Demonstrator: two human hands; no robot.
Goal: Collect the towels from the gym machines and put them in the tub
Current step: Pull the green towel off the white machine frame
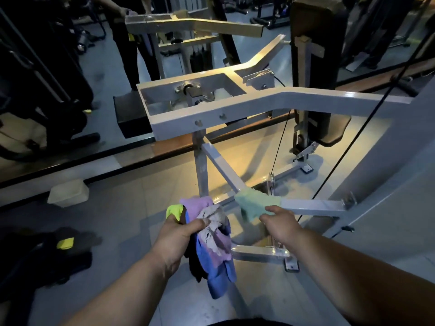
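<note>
A dim gym with a grey tiled floor (122, 208) and a mirror wall along the far side. A white steel machine frame (235, 109) fills the middle of the view. In the near centre, the left hand (179, 238) is clenched around a bundle of towels (211, 236), purple, blue, yellow, black and pale, which hangs down below the fist. Just to its right, the right hand (280, 222) pinches the lower edge of a mint green towel (254, 204) draped over a low bar of the frame. A pale plastic tub (68, 192) sits on the floor at the left, near the mirror, well apart from both hands.
</note>
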